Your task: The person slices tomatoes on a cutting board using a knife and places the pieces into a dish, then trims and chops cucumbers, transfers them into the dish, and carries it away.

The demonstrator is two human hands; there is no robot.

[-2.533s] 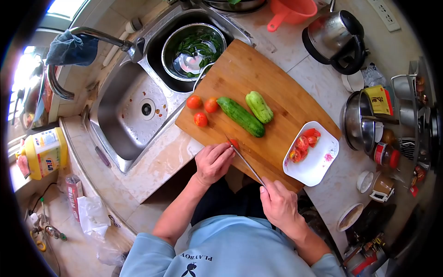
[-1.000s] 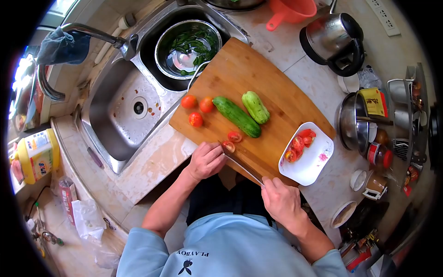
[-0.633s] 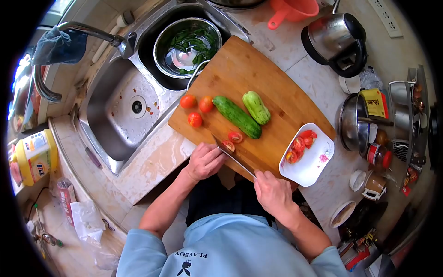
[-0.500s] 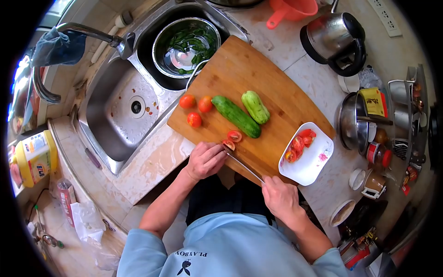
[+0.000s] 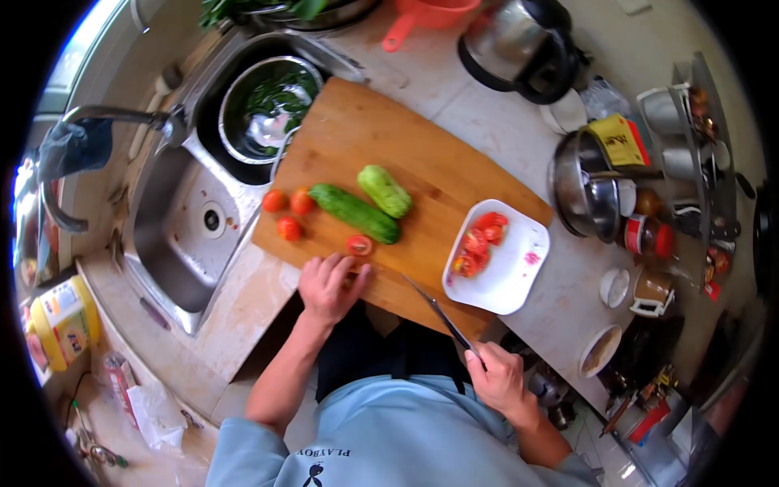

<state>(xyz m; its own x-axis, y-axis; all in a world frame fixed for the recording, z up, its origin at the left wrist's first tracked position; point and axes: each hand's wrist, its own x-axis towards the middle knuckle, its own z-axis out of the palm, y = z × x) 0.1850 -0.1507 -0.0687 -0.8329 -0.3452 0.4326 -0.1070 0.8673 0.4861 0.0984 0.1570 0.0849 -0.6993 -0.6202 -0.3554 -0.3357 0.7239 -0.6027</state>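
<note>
My left hand rests at the near edge of the wooden cutting board, fingers bent over a tomato piece that is mostly hidden. Just beyond the fingertips lies a tomato half, cut face up. In my right hand is a knife, its blade over the board's near edge, apart from the tomato. A dark green cucumber and a paler green vegetable lie mid-board. Several whole tomatoes, one of them here, sit at the left. Tomato pieces fill part of a white dish.
Left of the board is a sink with a metal bowl of greens. A kettle and a red strainer stand behind. Metal bowls, a jar and small cups line the right side.
The knife has come away from the tomato, moving right with my right hand. My left hand's fingers have spread over the cut piece. The whole view has shifted and turned slightly.
</note>
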